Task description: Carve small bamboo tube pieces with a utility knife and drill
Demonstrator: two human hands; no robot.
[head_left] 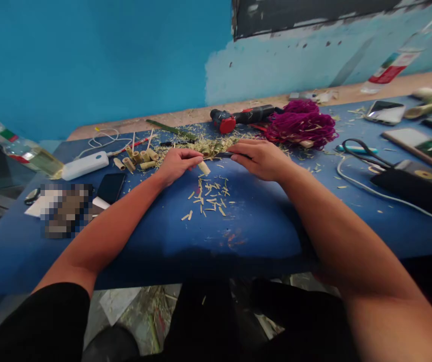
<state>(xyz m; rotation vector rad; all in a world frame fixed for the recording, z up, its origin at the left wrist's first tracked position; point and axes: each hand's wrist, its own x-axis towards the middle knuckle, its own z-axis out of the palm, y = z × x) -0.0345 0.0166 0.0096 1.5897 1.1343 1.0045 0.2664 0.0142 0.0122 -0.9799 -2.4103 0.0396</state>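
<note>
Far to the left of the left fingers (191, 162), a clear bottle (42, 160) appears slanted; its label shows green and red, but no writing can be read. Nearer lie a white device (85, 165) with a cable attached and, below it, a dark phone (111, 187). Short pale tubes (128, 164) sit just beside those fingers, grouped probably to be within easy reach.

The left fingers are closed, pinching a pale cut piece (204, 168) near its upper end, so its lower end sticks out, likely to keep them off the exposed part. Slivers (212, 193) lie below it on the blue desk (155, 221).

To its right, the right fingers (243, 149) are curled shut on a dark slim tool (225, 155), aimed leftward toward the piece, seemingly for close control. Beyond both sets of fingers lie a heap of shavings (214, 146) and a red-and-black power tool (225, 122), its brand unreadable.

Right of that is a magenta fibre bundle (302, 125); farther right, a phone (385, 111), a black pouch (419, 188) and another bottle (393, 68) with a red-and-white label, its lettering too small to read.
</note>
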